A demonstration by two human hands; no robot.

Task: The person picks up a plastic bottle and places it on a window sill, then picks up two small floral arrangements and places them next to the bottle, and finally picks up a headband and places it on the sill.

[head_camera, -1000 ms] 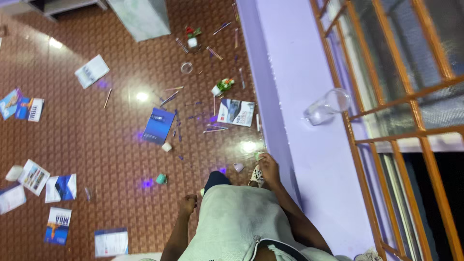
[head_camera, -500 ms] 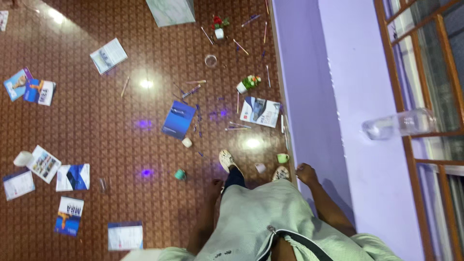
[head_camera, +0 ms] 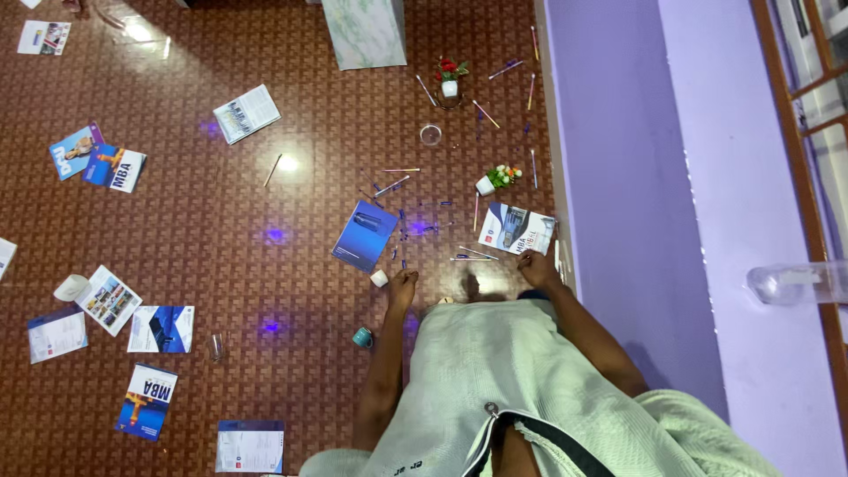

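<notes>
- Booklet (head_camera: 518, 229), white and blue, lies flat on the floor (head_camera: 221, 230) close to the floor's right edge, where the purple wall (head_camera: 609, 177) rises; it is the thing nearest the right hand.
- Right hand (head_camera: 534, 268) hangs low at the end of a straight arm, just below the booklet's near edge; fingers look loosely curled and hold nothing that can be seen, though whether they touch the booklet I cannot tell.
- Left hand (head_camera: 403, 287) hangs the same way, curled and seemingly empty, just beside a small white cup (head_camera: 379, 278).
- Both arms point down, which fits a person bent over the floor with the hands near the things on it.
- Pens (head_camera: 468, 257) lie scattered flat between the two hands and beyond, most in a loose patch with a blue booklet (head_camera: 365, 235) by the left hand.
- A teal cup (head_camera: 362, 336) stands near the left arm.
- Two small flower pots (head_camera: 496, 179) stand upright further up the floor near the right edge.
- More leaflets (head_camera: 146, 402) lie flat, well apart, towards the floor's left edge.
- A clear bottle (head_camera: 799, 283) lies on its side on the sill at the window frame.
</notes>
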